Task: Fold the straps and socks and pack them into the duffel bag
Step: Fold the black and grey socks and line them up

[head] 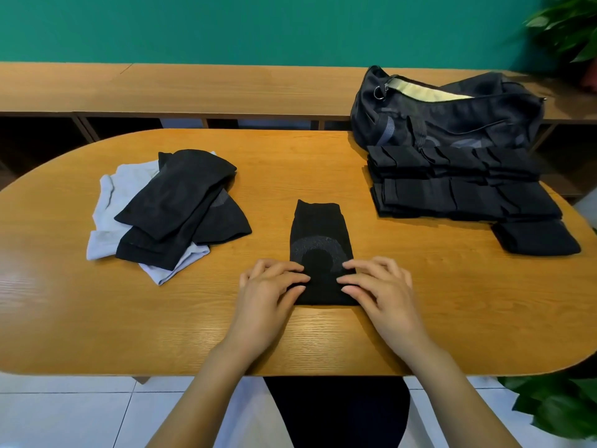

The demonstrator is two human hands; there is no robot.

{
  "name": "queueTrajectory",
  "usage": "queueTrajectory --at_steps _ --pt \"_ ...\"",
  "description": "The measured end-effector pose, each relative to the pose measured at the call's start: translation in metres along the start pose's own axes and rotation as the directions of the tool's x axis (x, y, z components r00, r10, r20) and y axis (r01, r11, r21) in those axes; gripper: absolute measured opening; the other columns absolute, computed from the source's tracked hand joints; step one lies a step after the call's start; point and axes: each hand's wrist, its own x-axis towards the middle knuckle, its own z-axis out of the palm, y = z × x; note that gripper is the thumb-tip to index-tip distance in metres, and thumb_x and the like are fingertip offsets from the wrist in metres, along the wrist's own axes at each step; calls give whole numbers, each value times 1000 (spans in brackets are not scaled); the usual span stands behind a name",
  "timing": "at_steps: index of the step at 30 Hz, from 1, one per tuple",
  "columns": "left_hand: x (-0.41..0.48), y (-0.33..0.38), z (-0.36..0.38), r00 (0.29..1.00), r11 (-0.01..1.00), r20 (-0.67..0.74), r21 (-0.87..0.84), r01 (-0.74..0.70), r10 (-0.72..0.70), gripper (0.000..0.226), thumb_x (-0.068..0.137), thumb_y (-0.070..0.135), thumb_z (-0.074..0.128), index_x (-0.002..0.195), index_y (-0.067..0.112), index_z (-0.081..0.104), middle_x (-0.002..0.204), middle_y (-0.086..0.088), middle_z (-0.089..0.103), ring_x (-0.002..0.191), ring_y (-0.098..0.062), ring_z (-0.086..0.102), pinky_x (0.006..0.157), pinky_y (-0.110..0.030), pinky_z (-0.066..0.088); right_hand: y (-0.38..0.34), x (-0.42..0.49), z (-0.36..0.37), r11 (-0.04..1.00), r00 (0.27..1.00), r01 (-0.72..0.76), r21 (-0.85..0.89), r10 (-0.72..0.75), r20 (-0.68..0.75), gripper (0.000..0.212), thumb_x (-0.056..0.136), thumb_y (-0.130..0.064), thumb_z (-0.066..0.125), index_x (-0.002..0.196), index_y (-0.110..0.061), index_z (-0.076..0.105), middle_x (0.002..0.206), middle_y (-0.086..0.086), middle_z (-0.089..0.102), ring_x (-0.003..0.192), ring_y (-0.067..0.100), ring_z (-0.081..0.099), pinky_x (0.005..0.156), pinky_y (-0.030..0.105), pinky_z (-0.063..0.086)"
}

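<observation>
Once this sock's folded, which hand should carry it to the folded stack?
Right hand: it rests on the black sock at the right, and the folded stack lies that side, by the duffel bag. The left hand would likely cross over.

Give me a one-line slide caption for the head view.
Left hand and right hand rest on a black sock on the table; loose socks lie left, folded pieces by the duffel bag.
</observation>
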Motion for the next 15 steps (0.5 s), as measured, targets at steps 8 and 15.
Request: queueTrajectory --at_steps 8,15 --pt "8 -13 -12 973 999 228 -21 -40 44 50 78 56 67 126 42 60 125 38 42 120 4 30 101 -30 19 3 7 -7 996 991 -62 63 55 121 50 82 -67 32 116 -47 62 121 -38 49 123 -6 30 104 24 11" --pt "11 -14 -9 988 997 151 -80 -6 18 41 82 60 50 116 43 66 118 33 55 115 6 36 97 -30 22 -1 10 -14 993 976 -80 88 61 207 55 70 -73 47 120 -52 53 117 -46 37 120 -10 22 106 26 14"
